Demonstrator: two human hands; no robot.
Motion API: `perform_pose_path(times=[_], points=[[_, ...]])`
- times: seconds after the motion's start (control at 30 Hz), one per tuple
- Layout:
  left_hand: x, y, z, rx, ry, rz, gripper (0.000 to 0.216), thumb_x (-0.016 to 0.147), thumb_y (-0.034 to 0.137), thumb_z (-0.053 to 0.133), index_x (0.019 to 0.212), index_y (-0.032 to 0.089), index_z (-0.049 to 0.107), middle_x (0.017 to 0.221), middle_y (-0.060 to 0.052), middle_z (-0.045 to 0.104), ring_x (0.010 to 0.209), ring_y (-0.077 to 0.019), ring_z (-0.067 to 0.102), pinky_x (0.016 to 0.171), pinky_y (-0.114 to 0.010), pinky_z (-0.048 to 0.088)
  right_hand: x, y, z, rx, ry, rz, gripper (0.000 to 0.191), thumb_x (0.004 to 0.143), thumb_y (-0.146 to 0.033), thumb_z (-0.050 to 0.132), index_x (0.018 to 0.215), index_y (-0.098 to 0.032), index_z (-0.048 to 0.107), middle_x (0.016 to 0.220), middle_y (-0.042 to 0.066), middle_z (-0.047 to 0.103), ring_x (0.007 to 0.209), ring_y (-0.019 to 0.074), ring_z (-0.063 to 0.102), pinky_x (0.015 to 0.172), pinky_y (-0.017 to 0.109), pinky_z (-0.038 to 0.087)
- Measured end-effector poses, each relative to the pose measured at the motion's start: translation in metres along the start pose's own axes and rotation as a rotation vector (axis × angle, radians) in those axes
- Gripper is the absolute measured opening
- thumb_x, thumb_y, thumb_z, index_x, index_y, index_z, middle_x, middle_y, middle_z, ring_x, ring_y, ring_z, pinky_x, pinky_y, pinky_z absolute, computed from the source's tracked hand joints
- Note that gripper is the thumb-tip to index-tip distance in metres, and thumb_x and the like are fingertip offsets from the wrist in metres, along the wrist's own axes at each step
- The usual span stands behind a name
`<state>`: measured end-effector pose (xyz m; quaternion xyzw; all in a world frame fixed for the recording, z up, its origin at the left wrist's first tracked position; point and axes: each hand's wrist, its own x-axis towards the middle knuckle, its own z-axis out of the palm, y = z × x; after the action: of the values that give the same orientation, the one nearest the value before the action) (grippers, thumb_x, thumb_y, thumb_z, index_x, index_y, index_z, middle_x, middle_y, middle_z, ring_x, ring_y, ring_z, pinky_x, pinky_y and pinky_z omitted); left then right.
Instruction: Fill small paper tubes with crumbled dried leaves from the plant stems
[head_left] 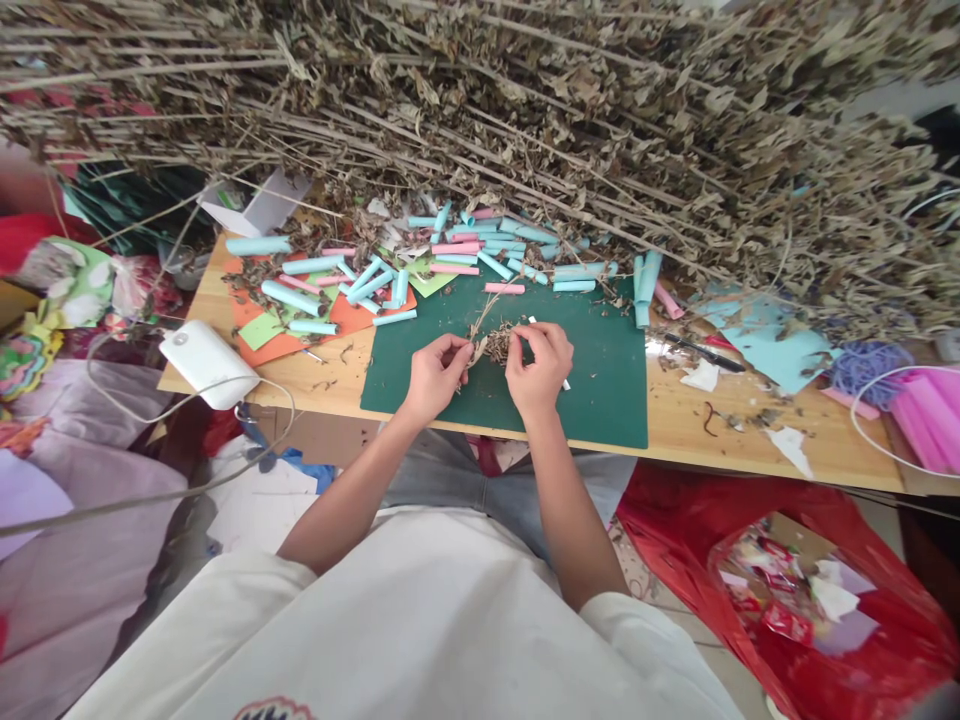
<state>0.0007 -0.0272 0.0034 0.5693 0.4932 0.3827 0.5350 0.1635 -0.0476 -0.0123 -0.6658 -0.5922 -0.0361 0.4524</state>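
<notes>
My left hand is closed in a pinch on a dried plant sprig, whose thin stalks stick up past my fingers. To its right, my right hand has thumb and forefinger pressed together at the edge of a small heap of dried brown plant bits. Whether anything is between those fingertips is too small to make out. Both hands are just over a dark green cutting mat. A thin white strip on the mat is partly covered by my right hand.
A large bundle of dried stalks spans the back. Several rolled blue paper tubes and pink ones lie before it. A white power bank with a cable sits left. A red bag of scraps stands below right.
</notes>
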Motion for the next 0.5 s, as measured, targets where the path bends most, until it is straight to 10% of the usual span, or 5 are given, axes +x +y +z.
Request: perform_pose_path(times=[0.17,0.5], points=[[0.0007,-0.0023,0.0003,0.015,-0.006,0.016,0.028,0.088,0.045,0.061,0.085,0.017,0.063,0.055,0.003,0.055,0.047,-0.0078,0.052,0.047,-0.018,0.039,0.0013,-0.0051,-0.0059,0.044,-0.127,-0.102,0.029,0.087,-0.020,0.054,0.114,-0.024,0.066,0.106,0.008,0.064,0.102,0.0239,0.058,0.090,0.040,0.042],[0.0003,-0.0052,0.0009,0.041,-0.002,0.029,0.027,0.089,0.043,0.059,0.085,0.017,0.064,0.055,0.004,0.054,0.046,-0.0075,0.051,0.046,-0.018,0.038,0.0011,-0.0032,-0.0031,0.091,-0.148,-0.114,0.011,0.092,-0.023,0.054,0.087,-0.022,0.063,0.095,0.006,0.065,0.096,0.0216,0.056,0.087,0.039,0.041]])
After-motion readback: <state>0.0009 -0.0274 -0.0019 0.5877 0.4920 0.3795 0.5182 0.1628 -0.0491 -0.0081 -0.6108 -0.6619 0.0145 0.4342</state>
